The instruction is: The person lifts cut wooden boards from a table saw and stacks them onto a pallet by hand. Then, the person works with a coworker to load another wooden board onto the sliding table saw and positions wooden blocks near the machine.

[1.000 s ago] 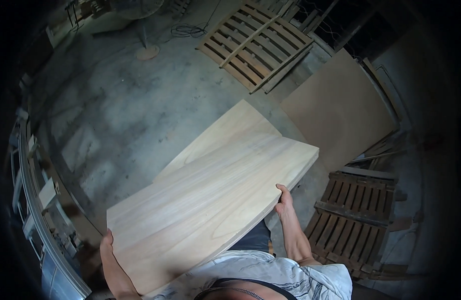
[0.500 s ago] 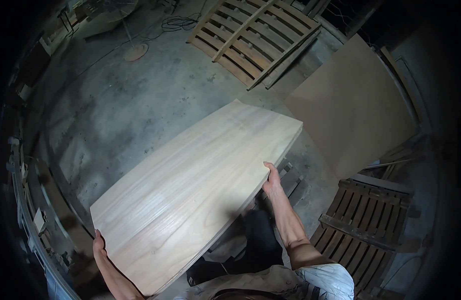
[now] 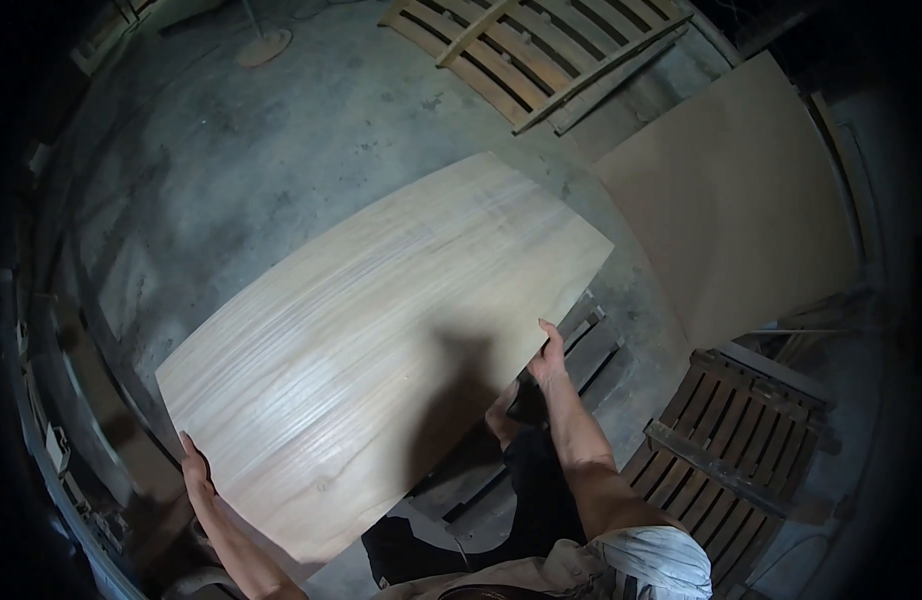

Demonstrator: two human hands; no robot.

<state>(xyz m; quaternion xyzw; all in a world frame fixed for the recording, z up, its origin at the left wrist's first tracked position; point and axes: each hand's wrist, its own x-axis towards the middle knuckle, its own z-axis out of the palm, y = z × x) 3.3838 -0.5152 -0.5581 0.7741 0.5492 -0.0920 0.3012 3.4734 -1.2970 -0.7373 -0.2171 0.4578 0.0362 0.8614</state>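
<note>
A large pale wooden board spans the middle of the head view, tilted, with its long side running from lower left to upper right. My left hand grips its left short end, thumb on the upper face and the other fingers hidden behind the board. On the near long edge, toward the right end, my right hand is closed round the board, its thumb along the edge and its fingers mostly underneath. A dark shadow falls across the board's near half.
A slatted pallet leans at the far side. To the right stands a large brown sheet, with another dark pallet nearer. Under the board's near edge lies a low slatted platform. A round stand base rests on the concrete floor.
The board has tipped so its broad face shows more fully and its near edge no longer shows its thickness. Both hands keep their grip; the left has shifted slightly upward in view.
</note>
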